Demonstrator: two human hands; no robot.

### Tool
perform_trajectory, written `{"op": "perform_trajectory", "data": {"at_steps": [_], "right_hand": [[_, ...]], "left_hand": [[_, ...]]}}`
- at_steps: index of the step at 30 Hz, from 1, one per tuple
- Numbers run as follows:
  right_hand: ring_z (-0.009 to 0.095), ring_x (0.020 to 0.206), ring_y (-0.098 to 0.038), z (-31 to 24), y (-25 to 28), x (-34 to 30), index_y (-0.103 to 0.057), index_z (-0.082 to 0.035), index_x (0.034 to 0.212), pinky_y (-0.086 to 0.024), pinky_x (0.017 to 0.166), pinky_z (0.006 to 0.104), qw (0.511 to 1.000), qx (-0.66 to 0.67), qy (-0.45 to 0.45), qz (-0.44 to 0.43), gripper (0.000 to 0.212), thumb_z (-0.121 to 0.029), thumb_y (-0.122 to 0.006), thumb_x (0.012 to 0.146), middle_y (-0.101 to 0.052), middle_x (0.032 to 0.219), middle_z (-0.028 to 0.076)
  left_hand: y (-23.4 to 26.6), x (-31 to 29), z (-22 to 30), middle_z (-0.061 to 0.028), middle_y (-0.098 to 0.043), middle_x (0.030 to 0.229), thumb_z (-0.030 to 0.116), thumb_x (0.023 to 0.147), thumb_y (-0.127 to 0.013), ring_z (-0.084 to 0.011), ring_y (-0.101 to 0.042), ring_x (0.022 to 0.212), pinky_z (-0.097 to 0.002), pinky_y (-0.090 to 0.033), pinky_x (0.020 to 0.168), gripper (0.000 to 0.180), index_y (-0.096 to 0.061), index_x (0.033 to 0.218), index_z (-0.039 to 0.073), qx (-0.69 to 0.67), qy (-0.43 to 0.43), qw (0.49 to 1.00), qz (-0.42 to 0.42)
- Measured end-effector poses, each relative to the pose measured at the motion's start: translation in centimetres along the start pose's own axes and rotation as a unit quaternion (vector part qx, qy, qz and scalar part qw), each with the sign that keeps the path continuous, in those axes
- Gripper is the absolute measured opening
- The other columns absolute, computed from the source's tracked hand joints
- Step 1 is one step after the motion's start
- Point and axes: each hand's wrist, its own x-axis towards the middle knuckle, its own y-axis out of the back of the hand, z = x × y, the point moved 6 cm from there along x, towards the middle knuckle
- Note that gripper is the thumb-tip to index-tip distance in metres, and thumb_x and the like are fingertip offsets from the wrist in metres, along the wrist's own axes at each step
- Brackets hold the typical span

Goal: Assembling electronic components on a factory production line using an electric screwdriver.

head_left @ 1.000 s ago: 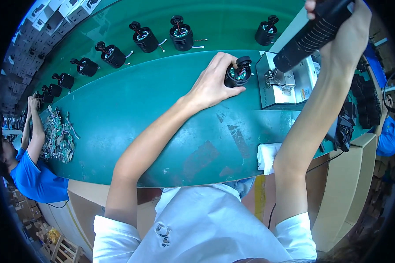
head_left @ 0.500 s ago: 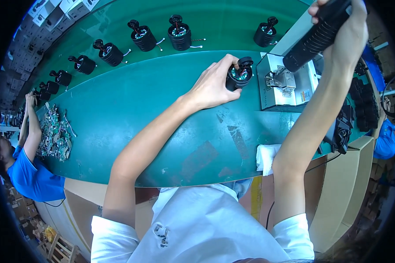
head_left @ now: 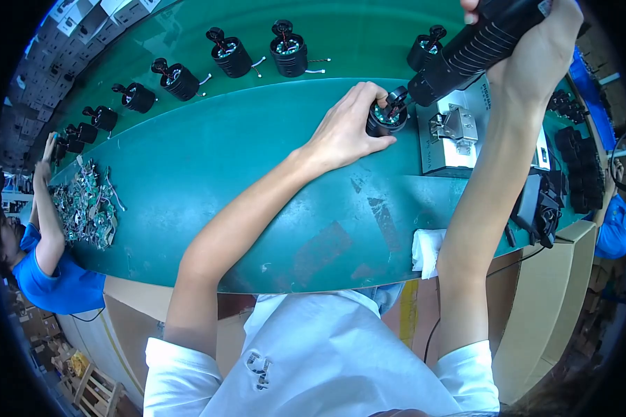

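My left hand point(head_left: 348, 128) wraps round a black cylindrical housing point(head_left: 384, 126) on the green table, with a green circuit board and a round black cap showing at its top. My right hand point(head_left: 535, 59) grips a black electric screwdriver point(head_left: 466, 55) with a ribbed body. The tool is tilted, its tip down at the left, reaching the top of the housing by the cap. Whether the bit sits on a screw is too small to tell. Just right of the housing stands a silver metal box-shaped device point(head_left: 459, 128) with a small metal mechanism on top.
Similar black housings point(head_left: 289, 55) with wires stand in a row along the green strip behind the table. A pile of circuit boards point(head_left: 87, 205) lies at the left, near a co-worker point(head_left: 49, 264) in blue. White cloth point(head_left: 428, 251) lies by my right forearm; a cardboard box point(head_left: 546, 313) stands at the lower right.
My right hand has brought the electric screwdriver left and down, from above the metal device to the top of the housing. My left hand still holds the housing, shifted slightly in the picture.
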Motion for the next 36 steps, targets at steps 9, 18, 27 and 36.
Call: {"op": "perform_trajectory", "data": {"at_steps": [9,18,27,36], "right_hand": [[0.011,0.04,-0.06,0.5,-2.5,-3.0,-0.057,-0.012,0.092,-0.043,0.035,0.019,0.997,-0.002,-0.072,0.011,0.052,-0.063,-0.053,0.103,-0.063,0.061,0.0],[0.011,0.039,-0.059,1.7,-3.0,-3.6,-0.056,-0.012,0.094,-0.042,0.035,0.0195,0.99,0.076,-0.075,-0.092,0.054,-0.065,-0.053,0.103,-0.063,0.061,0.0],[0.012,0.039,-0.06,0.5,-3.6,-2.2,-0.058,-0.011,0.095,-0.043,0.033,0.0198,0.988,0.061,-0.056,-0.131,0.054,-0.064,-0.052,0.103,-0.063,0.061,0.002],[0.023,0.065,-0.069,-9.2,1.7,3.1,-0.066,-0.005,0.11,-0.054,0.058,0.0297,0.933,0.181,0.039,-0.31,0.068,-0.063,-0.032,0.102,-0.071,0.091,0.015]], "left_hand": [[0.5,-0.5,-0.7,-0.0088,-0.061,0.112,0.012,0.075,-0.087,-0.0263,-0.061,0.098,-0.0389,-0.051,0.089,0.054,-0.053,0.117,0.008,-0.011,0.0,1.0,0.005],[0.9,-0.4,-0.5,-0.0088,-0.061,0.111,0.011,0.076,-0.087,-0.0263,-0.061,0.1,-0.0391,-0.05,0.091,0.053,-0.053,0.116,0.008,-0.023,0.0,1.0,0.002],[1.4,-0.2,0.0,-0.008,-0.06,0.111,0.011,0.075,-0.087,-0.0269,-0.061,0.101,-0.0396,-0.05,0.091,0.054,-0.052,0.115,0.009,-0.014,-0.017,1.0,0.004],[1.2,2.4,1.8,-0.007,-0.061,0.111,0.01,0.074,-0.087,-0.0279,-0.062,0.101,-0.0401,-0.05,0.092,0.053,-0.052,0.114,0.01,-0.003,-0.055,0.998,0.014]]}}
